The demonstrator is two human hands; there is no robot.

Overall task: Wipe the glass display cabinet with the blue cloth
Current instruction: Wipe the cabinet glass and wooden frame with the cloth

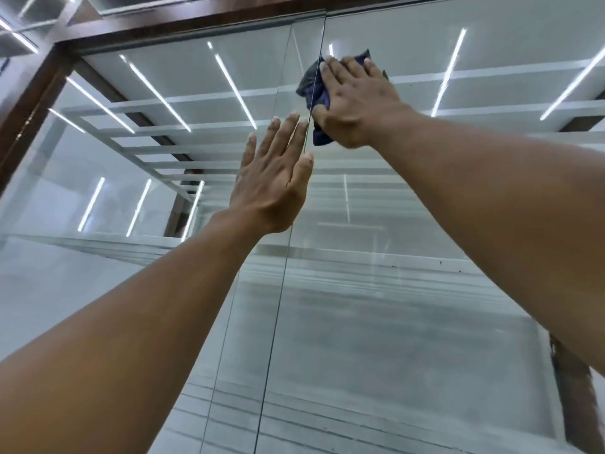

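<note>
The glass display cabinet (pixel 376 322) fills the view, seen from close up and below, with a dark wooden frame (pixel 203 22) along its top and left. My right hand (pixel 357 99) presses the dark blue cloth (pixel 309 80) flat against the upper glass, right at the vertical edge where two panes meet. The cloth is bunched, and most of it is hidden under my palm. My left hand (pixel 273 181) lies flat on the glass just below and left of the cloth, fingers spread, holding nothing.
Glass shelves (pixel 183 149) inside the cabinet reflect white strip lights. The vertical pane edge (pixel 281 290) runs down between my two forearms. A dark wooden post (pixel 576 388) stands at the lower right behind the glass.
</note>
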